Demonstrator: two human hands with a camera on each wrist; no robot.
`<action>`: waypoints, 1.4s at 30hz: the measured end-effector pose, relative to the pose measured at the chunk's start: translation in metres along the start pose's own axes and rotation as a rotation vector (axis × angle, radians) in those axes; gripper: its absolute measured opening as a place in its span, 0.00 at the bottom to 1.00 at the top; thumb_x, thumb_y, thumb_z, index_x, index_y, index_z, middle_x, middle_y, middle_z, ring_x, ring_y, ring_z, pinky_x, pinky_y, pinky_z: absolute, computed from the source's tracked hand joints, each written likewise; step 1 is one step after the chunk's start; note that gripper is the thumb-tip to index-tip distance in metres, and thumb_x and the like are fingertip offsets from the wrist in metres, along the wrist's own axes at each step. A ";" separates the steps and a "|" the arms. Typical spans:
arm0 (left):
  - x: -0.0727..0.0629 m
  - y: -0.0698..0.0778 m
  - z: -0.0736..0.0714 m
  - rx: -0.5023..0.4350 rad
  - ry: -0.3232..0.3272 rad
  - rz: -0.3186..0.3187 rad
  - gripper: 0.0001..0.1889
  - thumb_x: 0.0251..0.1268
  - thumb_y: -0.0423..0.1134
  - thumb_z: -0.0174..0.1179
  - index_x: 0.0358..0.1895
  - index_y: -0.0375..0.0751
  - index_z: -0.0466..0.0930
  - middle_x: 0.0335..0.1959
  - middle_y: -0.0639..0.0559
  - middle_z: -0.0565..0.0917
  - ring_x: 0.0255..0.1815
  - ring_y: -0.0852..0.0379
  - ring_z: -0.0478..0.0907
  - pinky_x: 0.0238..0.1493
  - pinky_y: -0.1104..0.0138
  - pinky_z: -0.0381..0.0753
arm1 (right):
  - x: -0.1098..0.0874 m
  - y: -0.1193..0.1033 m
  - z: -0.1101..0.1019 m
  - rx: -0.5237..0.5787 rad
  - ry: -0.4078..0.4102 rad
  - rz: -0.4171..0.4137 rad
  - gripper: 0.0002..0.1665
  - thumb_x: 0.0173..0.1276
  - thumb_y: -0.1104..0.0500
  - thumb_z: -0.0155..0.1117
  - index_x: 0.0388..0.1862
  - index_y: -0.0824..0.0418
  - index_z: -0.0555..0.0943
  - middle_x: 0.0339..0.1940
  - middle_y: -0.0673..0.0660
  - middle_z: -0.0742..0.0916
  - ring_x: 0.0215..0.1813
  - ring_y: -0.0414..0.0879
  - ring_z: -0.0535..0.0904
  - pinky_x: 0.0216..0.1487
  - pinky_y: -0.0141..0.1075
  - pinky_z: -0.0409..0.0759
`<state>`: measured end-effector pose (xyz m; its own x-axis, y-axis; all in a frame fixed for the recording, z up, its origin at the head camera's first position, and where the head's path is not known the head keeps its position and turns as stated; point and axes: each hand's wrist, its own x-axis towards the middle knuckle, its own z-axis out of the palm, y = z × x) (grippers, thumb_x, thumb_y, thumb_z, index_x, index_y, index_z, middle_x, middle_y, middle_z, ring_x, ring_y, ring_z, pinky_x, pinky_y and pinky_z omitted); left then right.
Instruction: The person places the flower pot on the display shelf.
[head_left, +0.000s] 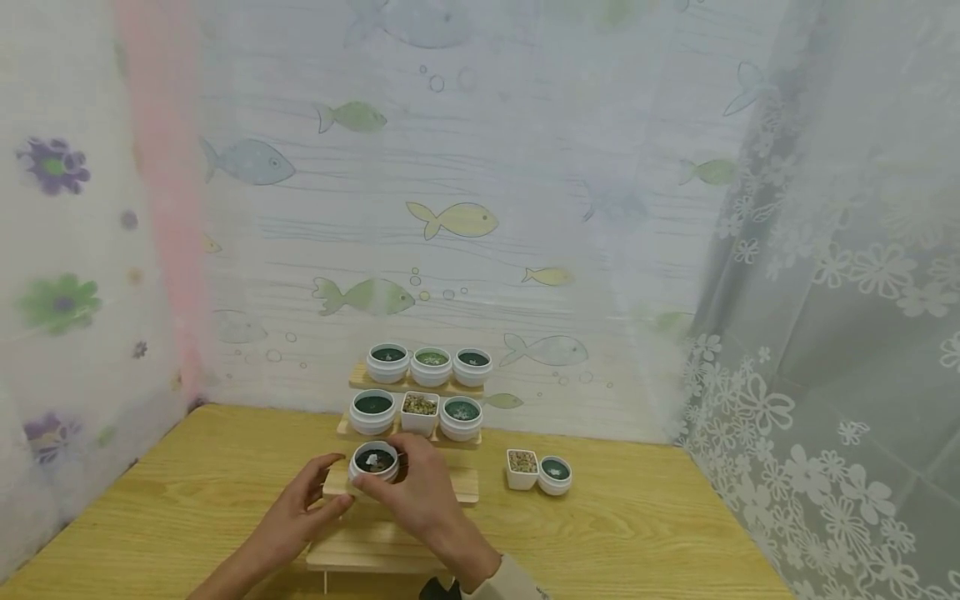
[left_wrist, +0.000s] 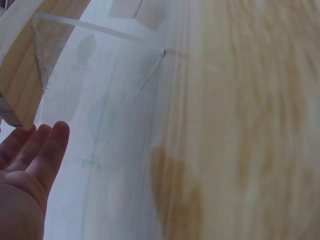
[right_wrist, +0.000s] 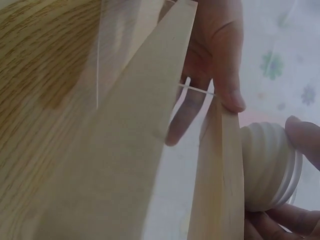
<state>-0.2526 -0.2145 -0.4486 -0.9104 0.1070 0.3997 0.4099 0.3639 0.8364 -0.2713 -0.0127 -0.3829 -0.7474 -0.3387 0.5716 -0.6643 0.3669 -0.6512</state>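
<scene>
Both hands are at a stepped display stand with pale wooden shelves [head_left: 375, 547] and clear side panels. My right hand [head_left: 426, 492] grips a small round white cup [right_wrist: 267, 165] with ribbed sides and a dark filling with a white fleck. Its thumb is on the near side and its fingers are on the far right side. The cup's base meets the left part of the third shelf from the top. My left hand [head_left: 303, 500] touches that shelf's left end, thumb at the front edge. Its fairly straight fingers [left_wrist: 50, 150] lie against the wood.
Round white cups [head_left: 387, 367] with green fillings and one square cup [head_left: 420, 412] of grainy bits occupy the two upper shelves. On the table right of the stand, another square cup [head_left: 522, 469] stands beside a round cup [head_left: 555, 475]. A fish-print curtain [head_left: 450, 267] hangs behind.
</scene>
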 end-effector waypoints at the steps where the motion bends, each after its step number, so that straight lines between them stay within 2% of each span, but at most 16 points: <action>1: 0.000 0.000 0.000 -0.002 -0.001 -0.002 0.28 0.68 0.39 0.59 0.66 0.33 0.61 0.68 0.29 0.63 0.68 0.27 0.56 0.61 0.38 0.62 | 0.000 -0.001 0.000 -0.005 0.000 0.003 0.26 0.52 0.48 0.77 0.47 0.56 0.80 0.40 0.45 0.82 0.42 0.35 0.76 0.43 0.28 0.76; 13: 0.000 0.001 0.000 -0.013 0.004 0.003 0.28 0.67 0.38 0.60 0.66 0.34 0.62 0.67 0.29 0.63 0.68 0.27 0.55 0.61 0.39 0.63 | 0.000 -0.002 -0.001 -0.070 -0.005 -0.013 0.27 0.52 0.46 0.77 0.47 0.56 0.80 0.40 0.46 0.83 0.43 0.35 0.76 0.43 0.26 0.75; 19: 0.000 0.000 0.001 -0.014 0.014 0.004 0.28 0.66 0.38 0.61 0.66 0.34 0.62 0.66 0.28 0.64 0.67 0.26 0.56 0.61 0.39 0.64 | -0.003 0.002 -0.007 -0.026 -0.024 0.004 0.29 0.52 0.45 0.77 0.48 0.56 0.80 0.40 0.47 0.82 0.37 0.36 0.78 0.38 0.30 0.80; 22: 0.000 0.000 0.002 -0.013 0.015 -0.005 0.29 0.66 0.38 0.61 0.66 0.34 0.62 0.67 0.28 0.64 0.67 0.27 0.57 0.61 0.40 0.64 | -0.007 0.004 -0.015 -0.012 -0.011 -0.007 0.28 0.51 0.45 0.77 0.47 0.57 0.80 0.39 0.50 0.82 0.35 0.39 0.80 0.37 0.31 0.81; 29: 0.001 0.002 0.000 -0.003 0.014 0.004 0.28 0.66 0.39 0.61 0.66 0.34 0.62 0.67 0.28 0.63 0.67 0.26 0.56 0.61 0.38 0.63 | -0.014 0.014 -0.038 -0.021 0.055 -0.115 0.23 0.52 0.52 0.78 0.40 0.62 0.80 0.34 0.54 0.83 0.35 0.43 0.81 0.36 0.31 0.83; 34: 0.000 0.003 0.000 0.012 0.015 -0.003 0.29 0.66 0.39 0.61 0.66 0.34 0.62 0.67 0.28 0.63 0.67 0.27 0.56 0.61 0.41 0.64 | -0.021 0.022 -0.056 -0.004 0.042 -0.125 0.19 0.55 0.54 0.76 0.42 0.61 0.80 0.35 0.53 0.83 0.36 0.44 0.81 0.37 0.32 0.83; 38: 0.000 0.004 0.000 0.006 0.016 -0.007 0.29 0.66 0.39 0.61 0.66 0.34 0.61 0.68 0.28 0.62 0.68 0.27 0.55 0.62 0.41 0.63 | -0.026 0.028 -0.070 0.016 0.027 -0.149 0.17 0.59 0.55 0.73 0.42 0.64 0.80 0.35 0.58 0.84 0.35 0.49 0.83 0.37 0.35 0.84; 42: 0.000 0.004 -0.001 0.007 0.007 -0.013 0.29 0.67 0.40 0.61 0.66 0.33 0.61 0.68 0.28 0.62 0.68 0.27 0.55 0.62 0.40 0.62 | -0.029 0.033 -0.086 -0.019 0.060 -0.189 0.15 0.60 0.56 0.72 0.41 0.61 0.80 0.34 0.59 0.84 0.34 0.45 0.82 0.35 0.36 0.84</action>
<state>-0.2509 -0.2135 -0.4448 -0.9152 0.0961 0.3915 0.3978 0.3714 0.8389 -0.2720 0.0837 -0.3782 -0.6085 -0.3505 0.7119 -0.7923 0.3181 -0.5206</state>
